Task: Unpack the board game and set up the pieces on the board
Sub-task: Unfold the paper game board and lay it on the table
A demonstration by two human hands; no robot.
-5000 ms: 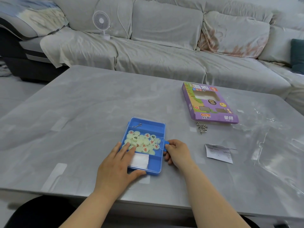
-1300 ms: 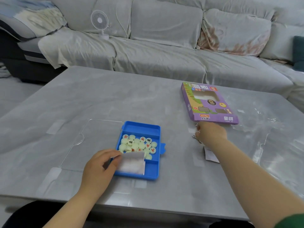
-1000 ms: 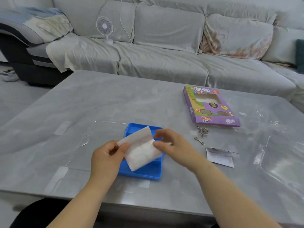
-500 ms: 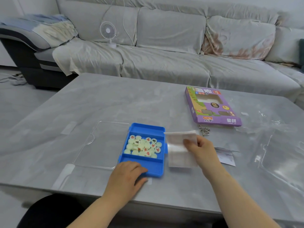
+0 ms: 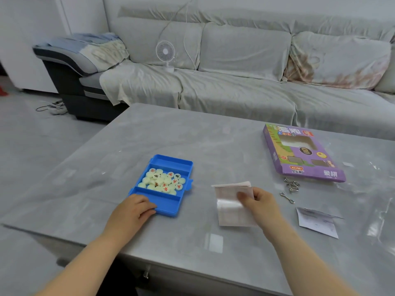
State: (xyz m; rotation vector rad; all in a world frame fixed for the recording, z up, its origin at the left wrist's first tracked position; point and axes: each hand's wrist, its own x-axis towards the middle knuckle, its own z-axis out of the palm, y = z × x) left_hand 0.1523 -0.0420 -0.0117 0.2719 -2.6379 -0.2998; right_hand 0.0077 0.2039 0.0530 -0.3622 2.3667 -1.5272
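Beside the blue tray, folded sheet farther right now, in right hand.

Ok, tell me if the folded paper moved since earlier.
Yes. The folded paper left the near compartment of the blue case; the right hand now holds it right of that case.

Grey marble-look table under both hands, glossy, with soft even light and faint glare patches. Beyond the left hand and right hand: long light-grey sofa with a loose cover, spanning the far side. Small white desk fan stands on its seat, beyond the left hand; its white cord runs up the backrest. Stained cushion far beyond the right hand. Dark sofa end arm far left of the left hand, folded blanket on top. White wall behind it. Grey floor left of the table, loose cables by the sofa base.
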